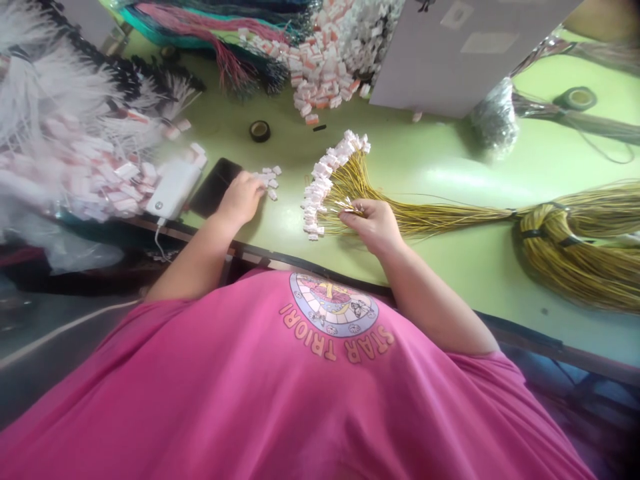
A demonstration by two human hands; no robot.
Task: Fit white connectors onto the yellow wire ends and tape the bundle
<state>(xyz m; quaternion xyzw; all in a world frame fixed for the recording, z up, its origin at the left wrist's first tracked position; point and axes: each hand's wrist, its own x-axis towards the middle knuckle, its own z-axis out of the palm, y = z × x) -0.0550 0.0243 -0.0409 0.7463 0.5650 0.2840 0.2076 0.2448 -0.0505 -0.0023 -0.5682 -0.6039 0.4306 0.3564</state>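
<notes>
My right hand (pixel 375 223) is closed around the ends of several yellow-green wires (pixel 425 217), with their pale tips sticking out past the fingers. White plastic connectors (pixel 320 187) sit in a fanned-out row on the other wires of this bundle, just beyond the hand. My left hand (pixel 241 199) rests at a small group of loose white connectors (pixel 271 179), its fingers bent together at their edge; what lies between the fingertips is hidden. Under and beside that hand is a dark flat phone-like object (pixel 216 187).
A white box with a cable (pixel 174 187) stands at the left, against a heap of connectors (pixel 110 177). More connectors (pixel 325 67) lie at the back beside a grey board (pixel 450 60). A black tape roll (pixel 259 131) is nearby. Coiled wire (pixel 555 240) lies right.
</notes>
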